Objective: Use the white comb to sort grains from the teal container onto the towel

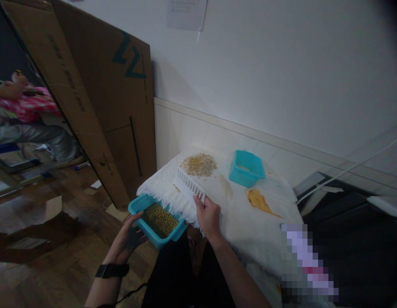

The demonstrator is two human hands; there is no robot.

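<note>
Head view, one frame. My left hand was under the near teal basket, its fingers cupped round the base and side wall and bearing it up. This basket sat just off the near left edge of the cloth-covered desk, with its far rim tucked beneath the cloth's fringe. It held a layer of greenish beans.

My right hand gripped the white slotted scoop; its fingers were clenched on the scoop's near end. The scoop lay tilted on the cloth just above the basket. I could not tell whether its lower edge touched the basket rim.

A loose pile of yellowish beans lay further back on the cloth, near the scoop's far end. A second teal basket stood to the right of the pile, apart from it. A yellow smear marked the cloth in front of that basket.

A black wristwatch was on the left wrist. Flattened cardboard leaned on the wall to the left.
</note>
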